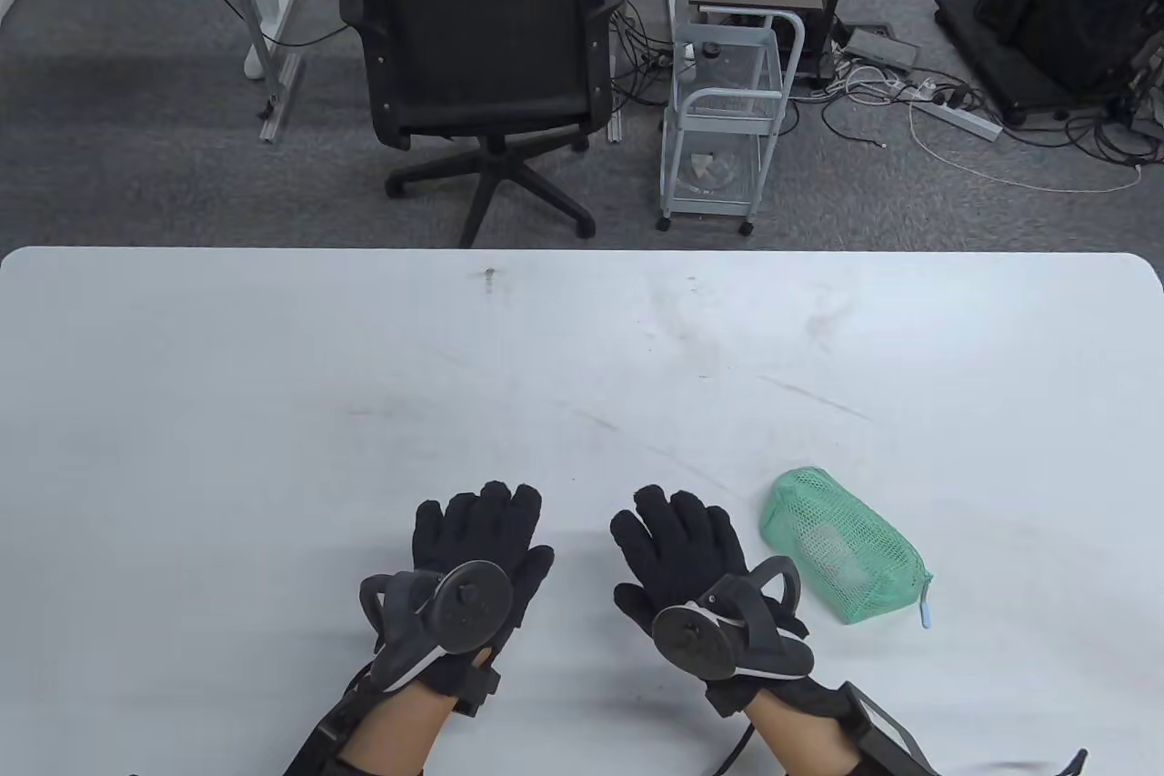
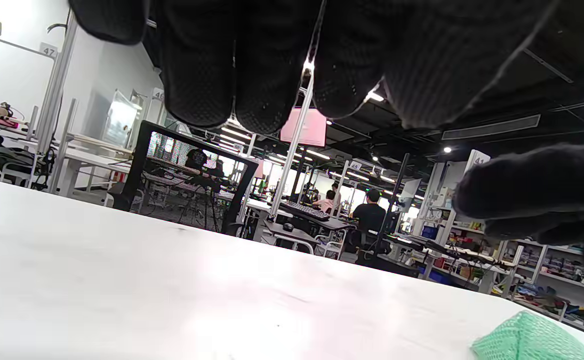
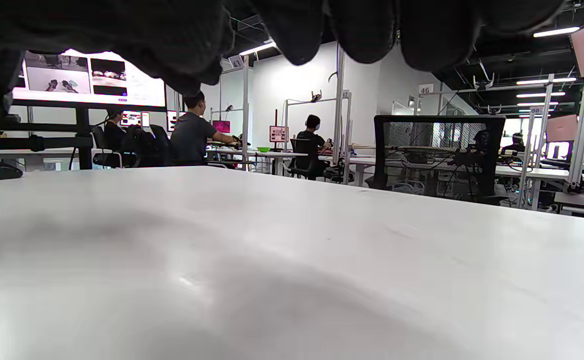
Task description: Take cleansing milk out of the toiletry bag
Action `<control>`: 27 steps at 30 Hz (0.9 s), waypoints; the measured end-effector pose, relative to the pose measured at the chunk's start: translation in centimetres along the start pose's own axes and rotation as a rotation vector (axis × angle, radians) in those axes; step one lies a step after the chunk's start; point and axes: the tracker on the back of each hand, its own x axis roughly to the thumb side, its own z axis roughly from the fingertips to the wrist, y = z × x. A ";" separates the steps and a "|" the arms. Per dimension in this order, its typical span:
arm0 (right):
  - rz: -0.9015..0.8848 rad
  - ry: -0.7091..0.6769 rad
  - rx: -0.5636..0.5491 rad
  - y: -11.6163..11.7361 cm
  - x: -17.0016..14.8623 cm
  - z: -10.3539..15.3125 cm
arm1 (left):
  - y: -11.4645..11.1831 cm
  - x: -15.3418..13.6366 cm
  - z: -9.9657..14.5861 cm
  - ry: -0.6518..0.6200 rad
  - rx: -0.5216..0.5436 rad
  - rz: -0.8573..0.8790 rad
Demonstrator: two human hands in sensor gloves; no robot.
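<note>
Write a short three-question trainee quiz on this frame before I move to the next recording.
1. True or false: the right hand grips the green mesh toiletry bag.
2. Which hand is nearer the bag: A left, B right?
3. Fill in: both hands lie with fingers spread over the white ____.

Key:
1. False; it lies beside the bag, apart from it.
2. B; the left hand is farther off.
3. table.

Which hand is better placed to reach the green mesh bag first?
The right hand: the green mesh toiletry bag lies just beside it on the table, while the left hand is farther away.
</note>
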 end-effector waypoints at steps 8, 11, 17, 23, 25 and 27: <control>-0.002 0.020 0.005 -0.1 -0.2 0.0 | 0.0 0.1 0.0 -0.011 0.006 0.001; -0.003 0.029 -0.005 -0.1 -0.4 0.0 | 0.0 0.1 0.0 -0.014 0.004 0.000; -0.011 0.064 -0.005 -0.2 -1.0 0.0 | 0.1 0.2 0.0 -0.016 0.001 -0.001; -0.011 0.116 -0.018 -0.7 -2.0 0.0 | 0.1 0.1 0.0 -0.012 -0.002 -0.006; -0.013 0.141 -0.023 -1.0 -2.6 0.1 | 0.1 0.1 0.0 -0.009 -0.006 -0.008; -0.011 0.175 -0.037 -1.4 -3.3 0.2 | 0.1 0.0 -0.1 -0.007 -0.007 -0.006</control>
